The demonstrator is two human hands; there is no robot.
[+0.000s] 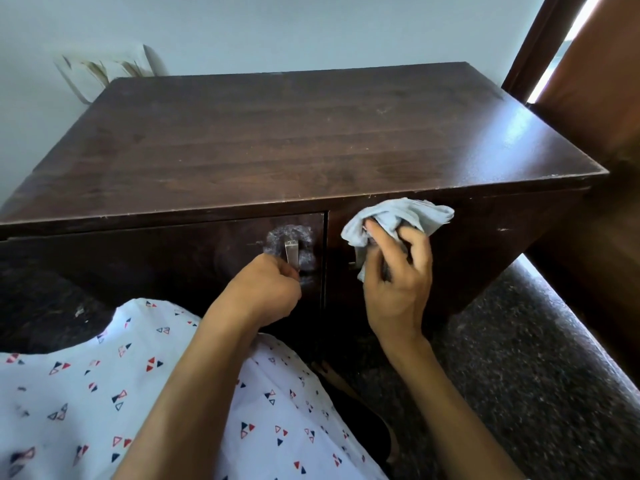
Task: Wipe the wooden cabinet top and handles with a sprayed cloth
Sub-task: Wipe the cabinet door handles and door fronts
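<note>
Head view: right fingers (414,244) pinching crumpled grey cloth (398,216), left fingers (285,271) curled round flat metal handle (292,252).

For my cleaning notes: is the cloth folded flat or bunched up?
Bunched up. The cloth shows loose creases and is gripped by the right hand.
</note>
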